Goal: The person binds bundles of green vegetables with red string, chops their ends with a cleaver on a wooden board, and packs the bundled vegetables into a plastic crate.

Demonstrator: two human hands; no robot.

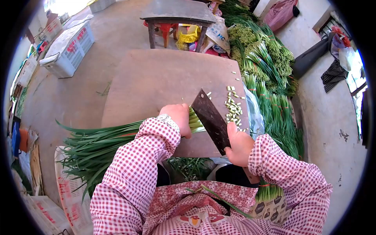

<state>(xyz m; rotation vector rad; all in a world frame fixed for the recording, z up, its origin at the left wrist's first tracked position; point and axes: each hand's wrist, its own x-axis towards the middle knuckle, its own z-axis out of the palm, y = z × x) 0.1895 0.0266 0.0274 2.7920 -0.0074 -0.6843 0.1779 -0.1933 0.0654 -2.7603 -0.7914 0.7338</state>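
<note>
My left hand (177, 116), with a watch on its wrist, is closed around a bunch of chives (105, 147) near the pale stem ends. The long green leaves trail left past the board's edge, and a red band (127, 135) circles them. My right hand (239, 145) grips the handle of a dark cleaver (211, 121). Its broad blade is tilted beside the cut stem ends (196, 119), partly covering them; I cannot tell whether it touches them. Short cut stem pieces (234, 109) lie scattered on the right of the brown board (156, 78).
Bundled greens (270, 102) are piled along the right side, beside a clear plastic bag (253, 111). Ahead stands a dark table (178, 11) with a red stool (166, 29) under it. A white crate (72, 47) sits on the floor at left. Loose leaves (190, 167) lie below the board.
</note>
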